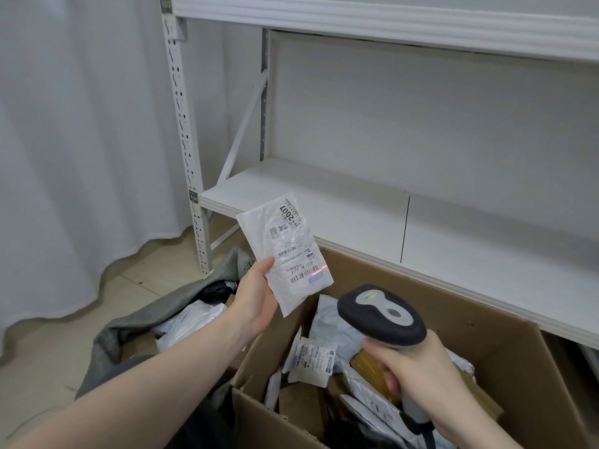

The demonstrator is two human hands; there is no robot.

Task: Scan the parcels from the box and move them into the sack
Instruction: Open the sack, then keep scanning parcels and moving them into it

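Holding a flat white plastic parcel [285, 256] up in our left hand [256, 298], we point the grey handheld scanner [382, 314], gripped by our right hand [411, 377], at its label. Many parcels wait in the brown cardboard box [505, 361]; some already lie in the grey cloth sack [139, 322].

The white parcel [284, 254] carries black barcodes and print, with a thin red scan line across its lower right. The scanner [382, 315] has a black head with a light grey centre. The cardboard box [505, 345] is brown; the sack [142, 319] at lower left is grey-green. The shelf rack [324, 202] and the curtain [81, 124] are white, and the floor [42, 367] has beige tiles.
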